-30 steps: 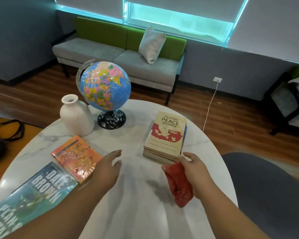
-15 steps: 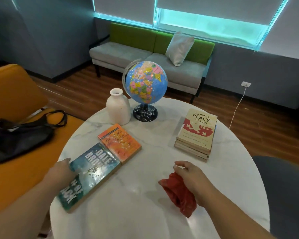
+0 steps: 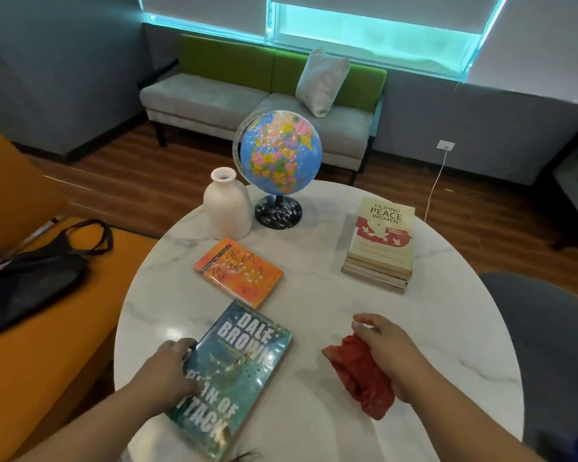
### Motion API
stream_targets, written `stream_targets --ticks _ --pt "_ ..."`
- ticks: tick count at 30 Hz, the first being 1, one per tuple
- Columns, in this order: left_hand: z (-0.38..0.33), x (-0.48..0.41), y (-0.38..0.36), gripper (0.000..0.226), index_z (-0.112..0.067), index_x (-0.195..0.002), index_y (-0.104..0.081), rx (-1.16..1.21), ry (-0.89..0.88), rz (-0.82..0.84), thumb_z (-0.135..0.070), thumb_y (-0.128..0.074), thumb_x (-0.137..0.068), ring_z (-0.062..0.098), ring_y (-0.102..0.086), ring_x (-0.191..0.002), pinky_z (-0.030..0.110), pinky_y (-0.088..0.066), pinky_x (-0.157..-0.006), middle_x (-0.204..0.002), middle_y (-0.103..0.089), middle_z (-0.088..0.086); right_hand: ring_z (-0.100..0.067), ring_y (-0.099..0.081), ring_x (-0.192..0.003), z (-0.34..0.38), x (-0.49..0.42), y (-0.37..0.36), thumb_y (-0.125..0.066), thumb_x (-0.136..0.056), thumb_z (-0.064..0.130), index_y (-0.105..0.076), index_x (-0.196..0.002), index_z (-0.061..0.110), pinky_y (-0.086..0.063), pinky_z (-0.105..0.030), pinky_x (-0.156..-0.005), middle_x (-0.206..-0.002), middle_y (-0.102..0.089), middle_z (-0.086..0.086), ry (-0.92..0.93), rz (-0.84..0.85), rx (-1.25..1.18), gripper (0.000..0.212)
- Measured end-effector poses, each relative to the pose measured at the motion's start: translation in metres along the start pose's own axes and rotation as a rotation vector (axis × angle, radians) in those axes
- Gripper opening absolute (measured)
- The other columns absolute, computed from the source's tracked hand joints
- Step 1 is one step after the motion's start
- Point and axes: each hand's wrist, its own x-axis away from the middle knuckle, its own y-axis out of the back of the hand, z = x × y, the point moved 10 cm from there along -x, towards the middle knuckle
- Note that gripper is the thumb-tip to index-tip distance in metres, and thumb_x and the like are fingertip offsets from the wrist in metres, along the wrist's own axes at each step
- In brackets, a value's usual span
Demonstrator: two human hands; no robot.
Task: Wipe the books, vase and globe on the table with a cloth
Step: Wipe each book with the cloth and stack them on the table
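On the round marble table (image 3: 447, 328) my left hand (image 3: 167, 371) grips the left edge of the teal Dale Brown book (image 3: 237, 371) at the near left. My right hand (image 3: 391, 351) holds a crumpled red cloth (image 3: 361, 378) just above the tabletop, right of that book. An orange book (image 3: 239, 271) lies flat beyond the teal one. A stack of books (image 3: 381, 245) topped by "Filipino Peace Women" sits at the right. At the far side stand a white vase (image 3: 227, 208) and a blue globe (image 3: 279, 155) on a dark base.
An orange chair (image 3: 30, 345) with a black bag (image 3: 27, 278) on it stands close to the table's left edge. A grey chair (image 3: 554, 345) is at the right. A grey-green sofa (image 3: 257, 101) with a white cushion lines the far wall.
The view swung left and pulled back. My left hand moved from the middle of the table to the teal book's left edge and took hold of it. My right hand kept holding the red cloth.
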Motion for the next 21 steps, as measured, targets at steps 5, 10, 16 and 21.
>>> stream_targets --ticks 5,10,16,21 --pt "-0.043 -0.005 -0.024 0.08 -0.022 -0.142 -0.036 -0.103 -0.154 0.016 -0.035 -0.076 -0.074 0.018 -0.053 -0.114 0.028 -0.045 -0.094 -0.129 -0.045 0.001 -0.026 -0.071 -0.083 -0.017 0.001 0.029 -0.06 -0.094 0.029 -0.066 -0.099 0.019 -0.057 -0.044 -0.084 -0.09 -0.074 -0.008 -0.052 -0.122 -0.101 0.013" --pt "-0.093 -0.015 -0.047 0.071 -0.023 -0.137 -0.043 -0.131 -0.31 0.049 -0.037 -0.072 -0.073 0.021 -0.053 -0.113 0.031 -0.046 -0.093 -0.123 -0.048 0.001 -0.026 -0.068 -0.081 -0.023 0.008 0.039 -0.059 -0.095 0.021 -0.065 -0.095 0.014 -0.056 -0.036 -0.076 -0.088 -0.071 -0.009 -0.064 -0.205 -0.093 0.009" --pt "-0.118 -0.017 -0.056 0.086 -0.025 -0.144 -0.035 -0.095 -0.468 0.069 -0.038 -0.078 -0.07 0.016 -0.048 -0.119 0.027 -0.041 -0.095 -0.132 -0.046 -0.003 -0.017 -0.06 -0.091 -0.009 0.011 0.051 -0.061 -0.087 0.016 -0.062 -0.099 0.023 -0.049 -0.03 -0.078 -0.102 -0.063 -0.001 0.059 -0.366 0.177 0.013" --pt "-0.104 -0.007 -0.059 0.11 -0.026 -0.151 -0.02 -0.139 -0.584 0.127 -0.043 -0.082 -0.063 0.012 -0.038 -0.123 0.022 -0.034 -0.101 -0.139 -0.039 -0.006 -0.012 -0.048 -0.105 -0.007 0.003 0.004 -0.067 -0.085 0.016 -0.061 -0.119 0.016 -0.03 -0.013 -0.092 -0.118 -0.047 0.001 0.277 -0.287 0.533 0.034"
